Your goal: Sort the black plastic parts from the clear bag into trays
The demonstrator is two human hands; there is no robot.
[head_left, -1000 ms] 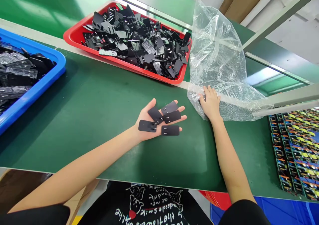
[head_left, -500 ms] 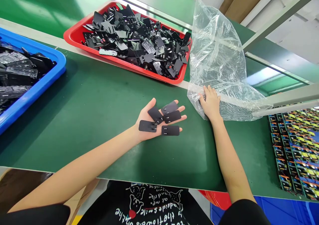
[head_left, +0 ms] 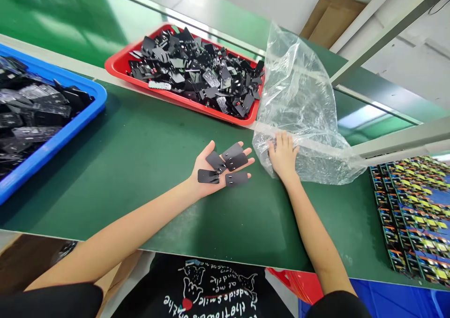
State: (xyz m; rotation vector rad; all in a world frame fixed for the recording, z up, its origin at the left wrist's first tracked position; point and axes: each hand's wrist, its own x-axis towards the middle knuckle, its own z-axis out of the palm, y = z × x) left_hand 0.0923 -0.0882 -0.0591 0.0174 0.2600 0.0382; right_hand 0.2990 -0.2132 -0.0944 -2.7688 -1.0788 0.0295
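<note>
Head view has shifted; both hands keep their places. Left hand (head_left: pixel 222 181) lies palm up, flat, seemingly to stop five black plates (head_left: pixel 208 176) sliding. Right hand (head_left: pixel 284 158), fingers spread, rests on clear bag (head_left: pixel 298 102), perhaps steadying it.

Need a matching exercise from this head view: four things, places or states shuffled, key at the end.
1. left hand
2. right hand
3. red tray
4. blue tray

A. cut off by the picture's left edge
B. palm down on clear plastic
C. palm up under five black pieces
D. just left of the plastic

1-C, 2-B, 3-D, 4-A
</note>
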